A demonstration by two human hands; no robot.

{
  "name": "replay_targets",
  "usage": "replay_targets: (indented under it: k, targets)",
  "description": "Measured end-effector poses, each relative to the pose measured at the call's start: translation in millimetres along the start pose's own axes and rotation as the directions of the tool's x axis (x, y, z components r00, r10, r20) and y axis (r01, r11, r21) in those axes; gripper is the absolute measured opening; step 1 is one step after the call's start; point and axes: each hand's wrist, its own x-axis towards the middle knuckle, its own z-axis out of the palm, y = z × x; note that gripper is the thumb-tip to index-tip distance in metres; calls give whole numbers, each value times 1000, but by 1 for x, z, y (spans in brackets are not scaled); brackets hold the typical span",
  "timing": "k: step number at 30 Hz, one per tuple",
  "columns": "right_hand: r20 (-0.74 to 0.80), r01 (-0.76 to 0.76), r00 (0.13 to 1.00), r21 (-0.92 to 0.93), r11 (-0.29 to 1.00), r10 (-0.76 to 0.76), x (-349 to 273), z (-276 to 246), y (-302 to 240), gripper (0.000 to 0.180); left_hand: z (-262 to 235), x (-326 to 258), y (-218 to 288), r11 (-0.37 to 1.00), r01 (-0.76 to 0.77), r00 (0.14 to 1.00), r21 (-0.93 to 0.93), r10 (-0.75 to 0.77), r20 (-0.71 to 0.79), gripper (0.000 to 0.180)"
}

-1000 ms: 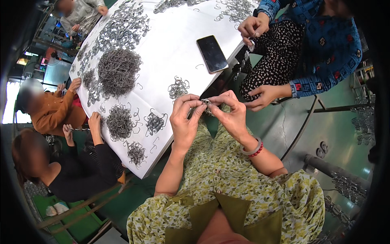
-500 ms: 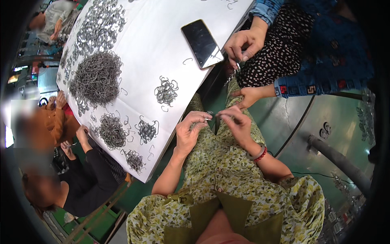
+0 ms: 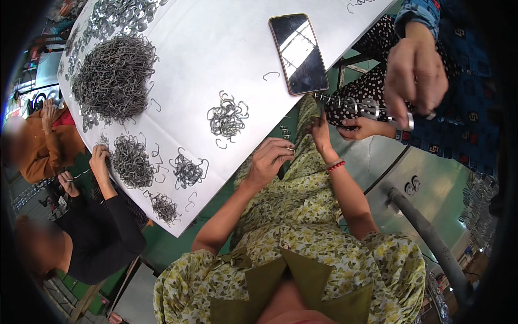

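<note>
My left hand (image 3: 272, 162) is closed, its thumb and fingertips pinching a small shiny metal piece (image 3: 291, 149) just off the table's edge. The piece is mostly covered by my fingers. Beyond it, small metal links (image 3: 285, 131) show below the edge. My right hand (image 3: 321, 135) reaches forward over my lap, close to a co-worker's lower hand (image 3: 367, 128); its fingers are dark and partly hidden, so their grip is unclear. A co-worker's raised hand (image 3: 415, 78) is at a string of metal discs and hooks (image 3: 369, 108). Nearest on the table lies a small pile of S-shaped wire hooks (image 3: 227, 119).
The white table (image 3: 243, 54) carries a phone (image 3: 300, 54), a large heap of hooks (image 3: 110, 78), metal discs (image 3: 127, 16) and smaller hook piles (image 3: 132, 162). A person in black (image 3: 102, 237) sits at the left. A grey pipe (image 3: 431, 237) stands at the right.
My right hand has moved forward and away from my left, which still pinches a metal piece. The co-worker's upper hand has swung right and up, with the string of discs now stretched out. The view has shifted.
</note>
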Motion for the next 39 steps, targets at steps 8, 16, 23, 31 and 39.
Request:
replay_targets:
  k: [8, 16, 23, 31, 39]
  targets:
    - [-193, 467, 870, 26, 884, -454, -1, -3, -26, 49, 11, 7, -2, 998, -63, 996, 22, 65, -62, 22]
    - [361, 628, 770, -275, 728, -527, 39, -58, -121, 69, 12, 6, 5, 986, -162, 985, 43, 164, -48, 18]
    - [848, 724, 423, -106, 681, -319, 25, -88, -167, 33, 11, 11, 10, 983, -182, 982, 30, 183, -43, 16]
    - [552, 396, 807, -241, 886, -211, -24, -78, -138, 22, 16, 12, 6, 994, -101, 994, 31, 102, -28, 12]
    - [548, 477, 788, -254, 842, -281, -79, -49, -144, 25, 25, 7, -6, 984, -68, 998, 162, 68, 9, 12]
